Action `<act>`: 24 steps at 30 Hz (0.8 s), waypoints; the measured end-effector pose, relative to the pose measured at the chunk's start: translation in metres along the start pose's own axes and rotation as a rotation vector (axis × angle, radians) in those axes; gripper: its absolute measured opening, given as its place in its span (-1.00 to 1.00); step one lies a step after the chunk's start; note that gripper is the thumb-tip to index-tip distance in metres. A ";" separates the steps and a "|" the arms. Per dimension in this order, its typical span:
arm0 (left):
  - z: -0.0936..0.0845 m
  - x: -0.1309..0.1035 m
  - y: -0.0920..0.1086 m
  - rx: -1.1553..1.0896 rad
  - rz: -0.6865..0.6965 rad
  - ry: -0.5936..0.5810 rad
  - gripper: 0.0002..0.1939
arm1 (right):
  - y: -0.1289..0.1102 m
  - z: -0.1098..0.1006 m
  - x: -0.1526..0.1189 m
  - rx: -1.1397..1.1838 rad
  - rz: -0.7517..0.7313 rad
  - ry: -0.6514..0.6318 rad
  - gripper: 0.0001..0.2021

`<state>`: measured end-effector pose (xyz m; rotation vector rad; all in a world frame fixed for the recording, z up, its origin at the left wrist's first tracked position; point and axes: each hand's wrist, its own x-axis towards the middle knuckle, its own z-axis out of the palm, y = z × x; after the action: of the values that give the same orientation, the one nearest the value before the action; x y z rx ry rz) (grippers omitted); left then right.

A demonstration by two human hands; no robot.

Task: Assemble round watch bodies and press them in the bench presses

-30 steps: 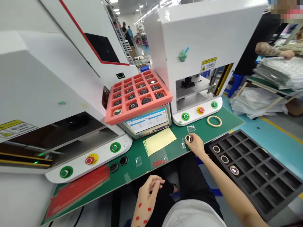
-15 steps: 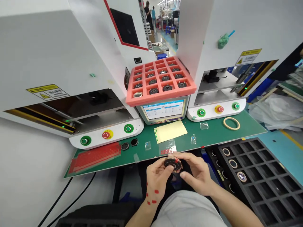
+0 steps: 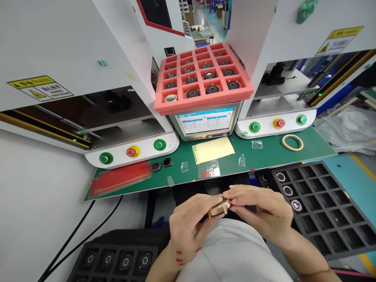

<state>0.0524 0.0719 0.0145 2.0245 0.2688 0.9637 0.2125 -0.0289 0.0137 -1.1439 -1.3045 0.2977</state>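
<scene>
A gold-coloured watch case (image 3: 219, 209) is held edge-on above my lap, in front of the green table. My left hand (image 3: 192, 219) grips its left side between thumb and fingers; several small red stickers are on that wrist. The fingertips and thumb of my right hand (image 3: 258, 209) close on the case's right end, where a bit of red shows. Beyond my hands, a clear sheet with red strips (image 3: 210, 169) lies at the table's front edge, next to a yellow paper (image 3: 214, 150).
A pink foam tray (image 3: 202, 100) of round black parts rests on a monitor (image 3: 205, 121) between two white machines. Red sheets (image 3: 120, 179) and two dark watch parts (image 3: 156, 167) lie left. Black trays stand at right (image 3: 326, 207) and lower left (image 3: 98, 252). A tape ring (image 3: 292, 142) lies right.
The case has been turned from showing its black round face to edge-on. My right thumb and fingers have closed on it. The view has tilted down, showing more of the lower-left tray.
</scene>
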 end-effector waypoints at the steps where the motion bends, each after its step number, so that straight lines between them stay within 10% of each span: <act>1: -0.001 0.000 0.000 0.021 0.029 -0.018 -0.68 | 0.000 -0.001 0.000 -0.012 -0.009 -0.010 -0.67; 13: -0.007 -0.001 0.004 0.028 0.073 -0.120 -0.62 | -0.003 -0.021 0.010 0.092 0.079 -0.327 -0.83; 24: -0.005 -0.001 0.003 0.013 0.088 -0.071 -0.64 | 0.003 -0.008 0.001 0.009 -0.122 -0.109 -0.55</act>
<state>0.0479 0.0729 0.0178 2.0929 0.1487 0.9439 0.2207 -0.0312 0.0134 -1.0472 -1.4611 0.2791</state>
